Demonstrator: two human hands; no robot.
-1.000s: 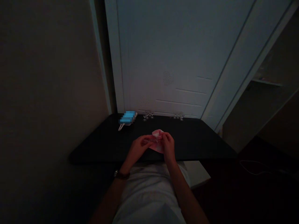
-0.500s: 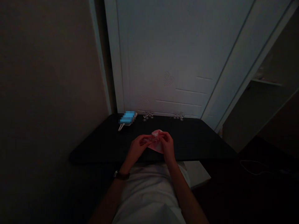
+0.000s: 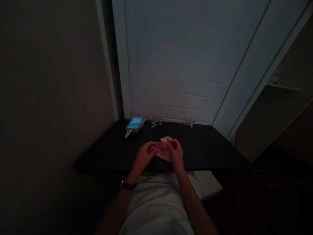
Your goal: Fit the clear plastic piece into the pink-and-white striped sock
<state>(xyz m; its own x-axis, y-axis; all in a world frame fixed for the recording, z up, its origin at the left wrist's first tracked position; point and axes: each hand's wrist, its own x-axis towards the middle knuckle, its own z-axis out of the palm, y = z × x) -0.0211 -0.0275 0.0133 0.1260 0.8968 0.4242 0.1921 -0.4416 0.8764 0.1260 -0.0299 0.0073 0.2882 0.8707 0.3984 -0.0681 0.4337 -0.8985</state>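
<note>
Over the near middle of the dark table, my left hand is closed around a small clear glass, which lies on its side between the fingers. A pink cloth hangs bunched beside and beneath the glass. My right hand pinches that cloth close to the glass's right end. Just where the cloth covers the glass I cannot make out in the dim light.
Along the table's back edge stand two groups of small clear stemmed glasses, the other glasses further right. A phone with a blurred blue screen leans at back left. Behind the table rises a white panel. A white box sits below the front edge.
The cloth has shifted slightly at the right hand, with more of it showing to the right of that hand. The left hand keeps its hold. The view has moved a little.
</note>
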